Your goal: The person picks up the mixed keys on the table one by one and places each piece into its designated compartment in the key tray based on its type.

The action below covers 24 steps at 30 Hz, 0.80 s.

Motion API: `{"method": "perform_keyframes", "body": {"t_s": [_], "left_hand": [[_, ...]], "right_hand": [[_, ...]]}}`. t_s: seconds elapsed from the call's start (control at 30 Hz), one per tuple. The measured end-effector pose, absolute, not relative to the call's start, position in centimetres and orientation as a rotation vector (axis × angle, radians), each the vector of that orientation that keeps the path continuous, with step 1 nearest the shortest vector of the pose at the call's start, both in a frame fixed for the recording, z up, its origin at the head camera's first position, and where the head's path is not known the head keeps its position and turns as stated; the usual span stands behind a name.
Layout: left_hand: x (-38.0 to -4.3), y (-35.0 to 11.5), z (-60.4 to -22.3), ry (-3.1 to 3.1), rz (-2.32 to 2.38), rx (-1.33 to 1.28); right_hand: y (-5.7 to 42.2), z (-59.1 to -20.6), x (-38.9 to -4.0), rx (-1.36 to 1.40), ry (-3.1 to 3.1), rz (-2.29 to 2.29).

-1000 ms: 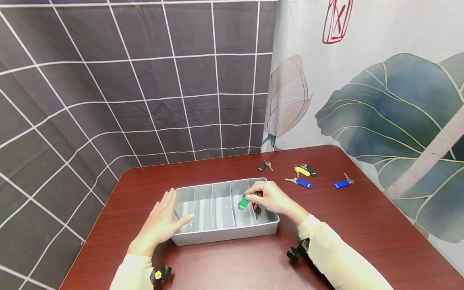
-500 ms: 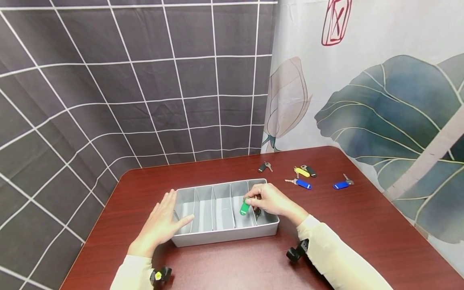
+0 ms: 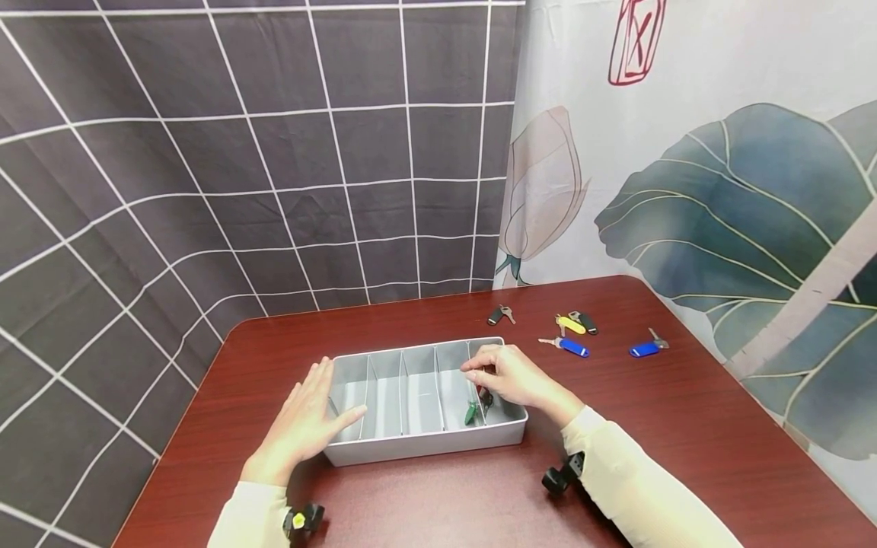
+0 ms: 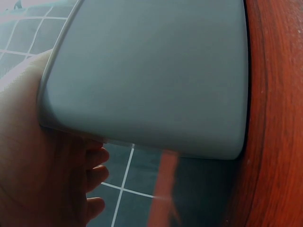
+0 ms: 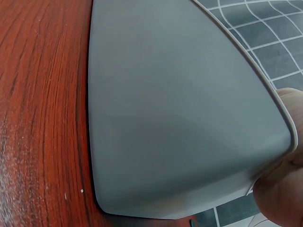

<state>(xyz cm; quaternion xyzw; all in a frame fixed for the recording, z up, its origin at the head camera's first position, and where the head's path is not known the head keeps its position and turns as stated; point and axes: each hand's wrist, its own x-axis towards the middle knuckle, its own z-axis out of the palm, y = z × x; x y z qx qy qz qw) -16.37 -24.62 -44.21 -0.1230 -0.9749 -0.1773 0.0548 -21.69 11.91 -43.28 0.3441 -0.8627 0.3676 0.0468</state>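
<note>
A grey divided tray [image 3: 425,441] stands on the table. In its second compartment from the right, a green key tag [image 3: 470,413] is close to the divider, below my right hand [image 3: 510,374]. That hand hovers over the tray's right end, thumb and index finger slightly apart with nothing between them. A red and dark key tag [image 3: 486,397] lies in the rightmost compartment, partly hidden by the hand. My left hand [image 3: 308,415] rests against the tray's left end, fingers extended and thumb over the rim. Both wrist views mostly show the tray's outer wall [image 4: 147,80].
Beyond the tray to the right lie keys with tags: a black one [image 3: 496,315], a yellow one [image 3: 572,325] touching another black one [image 3: 586,323], a blue one [image 3: 574,347] and a second blue one [image 3: 645,349]. Curtains hang behind the reddish-brown table [image 3: 404,502].
The right thumb and fingers have let go of the green key tag, which has dropped lower into the compartment beside the divider. The left hand and the tray have stayed put.
</note>
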Motion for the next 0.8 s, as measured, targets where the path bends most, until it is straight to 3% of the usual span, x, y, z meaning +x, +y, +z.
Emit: {"method": "perform_keyframes", "body": {"t_s": [0.8], "left_hand": [[-16.7, -24.9, -44.3, -2.972, -0.546, -0.372]], "right_hand": [[13.8, -42.3, -21.5, 0.888, -2.589, 1.215]]}}
